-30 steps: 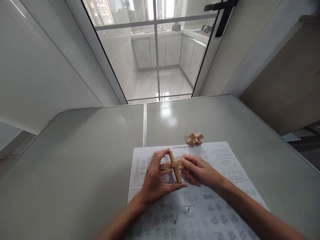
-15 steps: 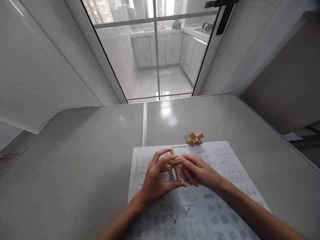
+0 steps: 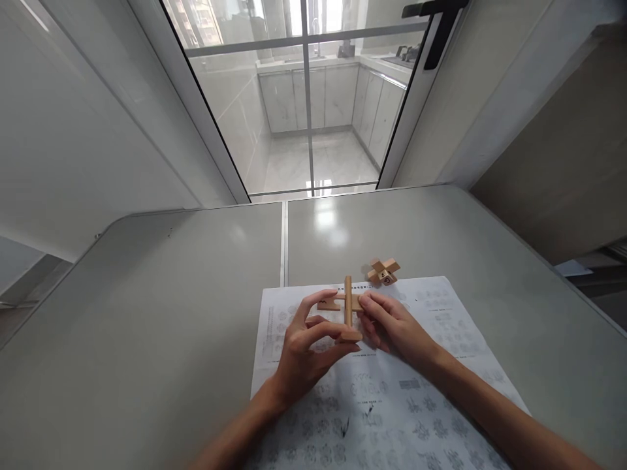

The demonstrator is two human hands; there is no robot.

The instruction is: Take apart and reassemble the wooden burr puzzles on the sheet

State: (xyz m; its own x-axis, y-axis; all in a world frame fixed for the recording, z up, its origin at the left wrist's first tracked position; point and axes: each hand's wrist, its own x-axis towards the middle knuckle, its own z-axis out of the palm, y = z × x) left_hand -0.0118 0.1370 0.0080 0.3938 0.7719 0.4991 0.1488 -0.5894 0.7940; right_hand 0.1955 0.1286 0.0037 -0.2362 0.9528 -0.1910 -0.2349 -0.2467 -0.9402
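Note:
Both hands hold a small wooden puzzle cross (image 3: 347, 307) above a printed instruction sheet (image 3: 392, 391). My left hand (image 3: 306, 352) pinches it from the left, thumb under its lower end and fingers curled round the side. From the right, my right hand (image 3: 394, 326) grips the crossbar with its fingertips. One wooden bar stands nearly upright, another crosses it flat. A second, assembled wooden cross piece (image 3: 383, 270) lies on the table just past the sheet's far edge, untouched.
The grey table (image 3: 147, 313) has a seam down its middle and a rounded far-left corner. Behind it is a glass sliding door (image 3: 304, 98) onto a kitchen. A wall and cabinet stand at the right.
The puzzle has been turned and lifted a little farther away: its long bar, slanted before, now stands nearly upright. Both hands shifted with it. The other wooden piece has not moved.

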